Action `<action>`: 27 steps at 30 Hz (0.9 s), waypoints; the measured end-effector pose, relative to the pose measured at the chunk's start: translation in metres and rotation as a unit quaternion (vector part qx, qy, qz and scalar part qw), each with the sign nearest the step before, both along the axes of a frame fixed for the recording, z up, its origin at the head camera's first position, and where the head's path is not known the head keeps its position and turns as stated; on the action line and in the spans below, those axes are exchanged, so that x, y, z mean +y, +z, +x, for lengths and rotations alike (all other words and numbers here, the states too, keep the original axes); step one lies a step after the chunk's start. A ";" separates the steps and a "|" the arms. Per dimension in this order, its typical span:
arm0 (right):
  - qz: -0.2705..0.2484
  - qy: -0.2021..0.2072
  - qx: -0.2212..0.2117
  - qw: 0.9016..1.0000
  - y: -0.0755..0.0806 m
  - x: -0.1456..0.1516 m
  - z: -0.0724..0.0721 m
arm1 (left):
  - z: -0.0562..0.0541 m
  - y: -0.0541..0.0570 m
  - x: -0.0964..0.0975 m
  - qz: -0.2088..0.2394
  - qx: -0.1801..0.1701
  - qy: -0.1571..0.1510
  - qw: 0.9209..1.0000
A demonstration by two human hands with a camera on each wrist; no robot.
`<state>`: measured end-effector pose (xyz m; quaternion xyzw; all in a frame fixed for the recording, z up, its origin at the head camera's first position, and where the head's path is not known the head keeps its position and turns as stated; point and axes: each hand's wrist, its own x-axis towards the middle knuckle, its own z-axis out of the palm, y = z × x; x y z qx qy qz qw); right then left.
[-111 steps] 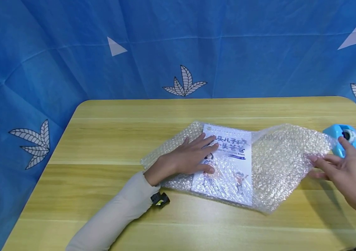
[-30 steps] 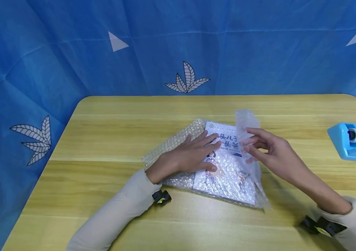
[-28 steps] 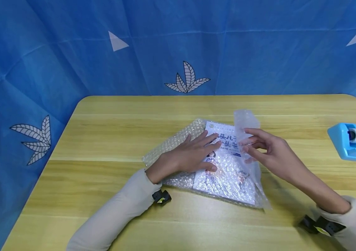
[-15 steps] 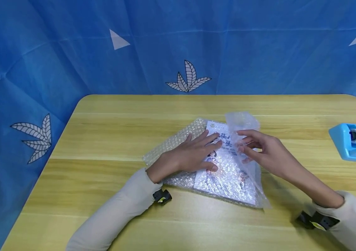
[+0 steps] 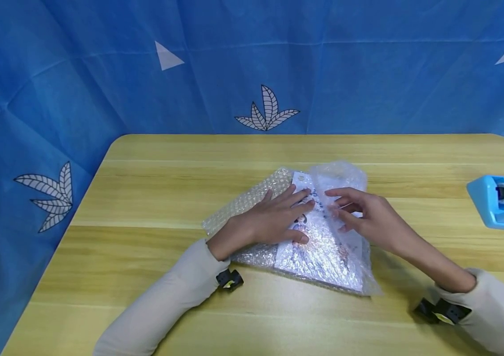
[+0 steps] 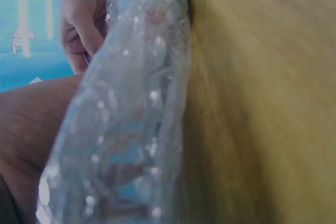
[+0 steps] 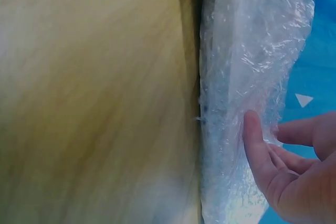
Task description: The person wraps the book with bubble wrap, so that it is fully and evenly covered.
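Bubble-wrap flap (image 5: pixel 342 174), free edge slanting across picture book (image 5: pixel 285 261), lies pinched between fingers of right hand (image 5: pixel 367 215); left hand (image 5: pixel 267 222) just leftward, fingers spread.

A wooden table (image 5: pixel 145 198), on which bubble wrap (image 5: pixel 245 200) and a tape dispenser (image 5: pixel 494 202) are carried.

The table is finished in yellowish grain, banded from side to side, and its two far corners are rounded. Near its middle the wrap is laid at a slant, with a book (image 5: pixel 318 257) sheathed in it and part of the wrap spread out beyond the book's left edge. A pale glare is reflected from the table just in front. The blue dispenser is set well apart from the wrap, near the table's right edge.
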<state>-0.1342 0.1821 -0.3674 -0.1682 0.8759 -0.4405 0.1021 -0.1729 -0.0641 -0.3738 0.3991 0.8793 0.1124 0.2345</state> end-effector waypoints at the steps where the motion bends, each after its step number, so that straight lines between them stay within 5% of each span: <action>1: 0.002 0.002 0.001 1.000 -0.001 0.000 0.000 | 0.000 0.000 0.000 0.000 0.000 0.000 1.000; 18: 0.016 0.029 -0.016 0.999 -0.001 -0.001 0.002 | 0.000 -0.002 0.001 0.036 -0.007 0.023 0.999; 27: 0.055 0.065 0.062 0.994 -0.005 0.000 0.004 | 0.001 -0.005 -0.001 0.130 -0.018 0.087 0.987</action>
